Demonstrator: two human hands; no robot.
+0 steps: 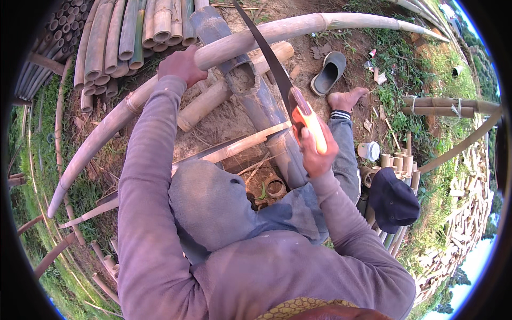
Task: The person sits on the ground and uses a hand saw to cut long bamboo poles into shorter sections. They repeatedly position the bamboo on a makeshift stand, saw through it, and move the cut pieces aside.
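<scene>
My left hand [184, 66] is wrapped round a long pale bamboo pole [304, 28], which runs across in front of me from the lower left to the far right. In my right hand [320, 150] is a handsaw [278, 72], gripped by its orange and brown handle. The saw's dark blade points up and away and crosses over the pole in the picture; whether it touches the pole I cannot tell. Below the pole lies a thick, dark bamboo trunk [261, 109] with an open hollow on top. A lighter bamboo length [205, 105] crosses under that trunk.
Stacked bamboo poles [125, 34] lie at the far left. A grey clog [328, 73] rests near my bare foot [346, 100]. At right are a white tub [368, 151], upright bamboo pieces [399, 161] and a dark cap [393, 200]. A split bamboo strip [240, 145] lies by my knee.
</scene>
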